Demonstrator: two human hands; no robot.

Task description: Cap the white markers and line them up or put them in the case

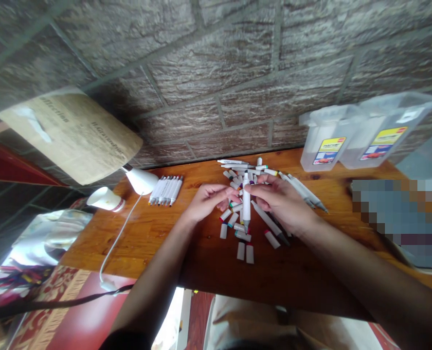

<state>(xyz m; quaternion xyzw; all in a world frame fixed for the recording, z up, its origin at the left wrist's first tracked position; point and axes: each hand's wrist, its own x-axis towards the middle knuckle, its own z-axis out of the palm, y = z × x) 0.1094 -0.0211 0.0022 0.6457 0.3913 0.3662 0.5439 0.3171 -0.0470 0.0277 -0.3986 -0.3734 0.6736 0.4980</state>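
A white marker (246, 204) stands nearly upright in my right hand (279, 199), pinched between thumb and fingers. Its top end is dark and its grey end points down toward me. Just left of it, my left hand (214, 200) has loosely bent fingers; no object shows in them. Loose white caps with coloured ends lie below and around both hands, among them a red-ended cap (272, 239) and a teal-ended cap (243, 236). An uncapped marker (269, 221) lies beside my right hand, partly hidden by it. More markers (234, 163) lie behind the hands.
A row of white markers (166, 190) lies left on the wooden table (153, 233). Near it stand a lamp with a paper shade (73, 136) and a tipped paper cup (105, 199); a white cord (119, 233) crosses the table. Clear plastic containers (323, 141) stand right, against the brick wall.
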